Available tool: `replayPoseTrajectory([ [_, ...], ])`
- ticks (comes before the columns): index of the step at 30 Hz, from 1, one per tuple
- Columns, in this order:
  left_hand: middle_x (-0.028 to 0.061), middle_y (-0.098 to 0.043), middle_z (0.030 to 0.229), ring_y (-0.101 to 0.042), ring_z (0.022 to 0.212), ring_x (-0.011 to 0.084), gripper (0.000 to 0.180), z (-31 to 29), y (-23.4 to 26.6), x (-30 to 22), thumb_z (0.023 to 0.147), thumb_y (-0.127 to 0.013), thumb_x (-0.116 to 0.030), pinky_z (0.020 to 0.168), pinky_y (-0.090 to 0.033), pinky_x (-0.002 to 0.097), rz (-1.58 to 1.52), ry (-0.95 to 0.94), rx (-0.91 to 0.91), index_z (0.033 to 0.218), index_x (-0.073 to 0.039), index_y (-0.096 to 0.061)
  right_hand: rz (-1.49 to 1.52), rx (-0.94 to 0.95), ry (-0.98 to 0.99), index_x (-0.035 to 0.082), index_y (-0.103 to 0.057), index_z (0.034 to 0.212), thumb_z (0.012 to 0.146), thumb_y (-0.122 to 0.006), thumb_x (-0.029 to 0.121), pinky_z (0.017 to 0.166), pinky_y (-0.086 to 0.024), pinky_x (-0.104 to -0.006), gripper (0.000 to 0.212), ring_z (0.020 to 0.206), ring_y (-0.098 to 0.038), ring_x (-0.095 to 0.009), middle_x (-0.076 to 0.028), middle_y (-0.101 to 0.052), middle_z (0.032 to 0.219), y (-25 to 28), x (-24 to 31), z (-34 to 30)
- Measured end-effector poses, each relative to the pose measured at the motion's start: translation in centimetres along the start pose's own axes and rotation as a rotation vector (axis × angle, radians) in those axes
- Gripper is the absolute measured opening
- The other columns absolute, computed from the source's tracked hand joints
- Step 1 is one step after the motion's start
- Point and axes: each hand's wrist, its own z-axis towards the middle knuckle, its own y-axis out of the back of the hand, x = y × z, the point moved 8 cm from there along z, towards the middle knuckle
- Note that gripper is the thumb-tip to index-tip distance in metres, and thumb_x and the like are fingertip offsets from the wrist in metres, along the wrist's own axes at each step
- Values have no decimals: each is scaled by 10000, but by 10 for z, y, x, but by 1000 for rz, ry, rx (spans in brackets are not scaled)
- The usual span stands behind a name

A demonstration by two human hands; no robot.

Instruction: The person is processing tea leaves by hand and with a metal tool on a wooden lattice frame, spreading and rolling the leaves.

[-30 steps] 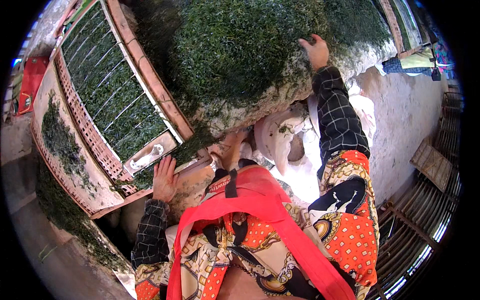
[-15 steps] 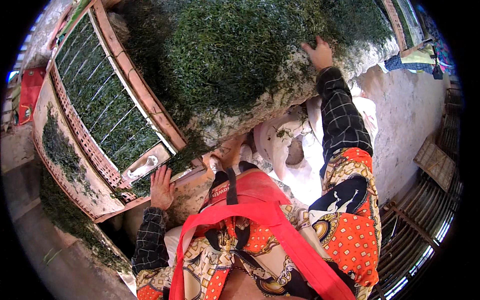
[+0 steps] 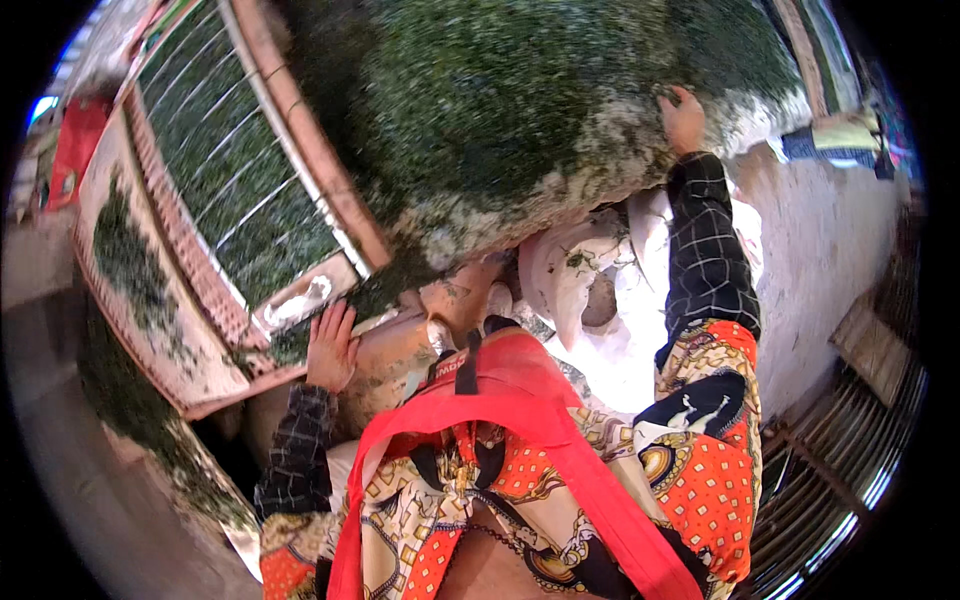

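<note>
My left hand point(image 3: 330, 348) lies with fingers stretched out at the near corner of a pinkish crate-like frame point(image 3: 312, 150) with thin pale bars, and it holds nothing. Green chopped leaves point(image 3: 215, 120) show between the bars. At the far right, my right hand point(image 3: 684, 122) is at the whitish edge of a stone-like ledge point(image 3: 640, 140). Its fingers are curled in toward the thumb; whatever is in them is too small and blurred to make out. A broad heap of dark green chopped leaves point(image 3: 470, 100) covers the ledge.
A white sack-like bundle point(image 3: 560, 270) with leaf bits on it lies below the ledge. A pale wall point(image 3: 830, 230) stands at right, beside dark slatted bars point(image 3: 830, 480) and a flat board point(image 3: 875, 355). A red cloth point(image 3: 82, 150) hangs at far left. I wear a red apron point(image 3: 500, 365).
My right hand has shifted right along the ledge edge, its spread fingers now curled in. My left hand stays at the frame's corner. The whole view has turned slightly.
</note>
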Motion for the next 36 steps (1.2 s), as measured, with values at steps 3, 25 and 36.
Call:
replayPoseTrajectory([
  [3,127,-326,1477,-289,1371,291,544,-1,2,3,887,-499,-220,1102,-216,492,-8,-13,-27,1392,-61,-373,-41,200,16,92,-663,1123,795,-698,307,728,-495,-390,394,786,-647,-284,-132,-691,919,-8,19,-5],
  [25,83,-617,989,-625,818,218,303,-63,-7,139,844,-685,-164,699,-518,322,-791,184,-569,1108,-43,-596,296,101,817,68,-555,1202,720,-736,163,819,-495,-372,524,1003,-574,-292,-107,-558,1151,-55,556,-463],
  [36,102,-324,1475,-243,1384,336,182,-86,29,124,746,-702,-190,1109,-84,611,-123,18,-766,919,-134,-683,260,246,662,65,-658,895,790,-636,106,697,-511,-386,115,773,-620,-304,-99,-588,873,-86,530,-441],
])
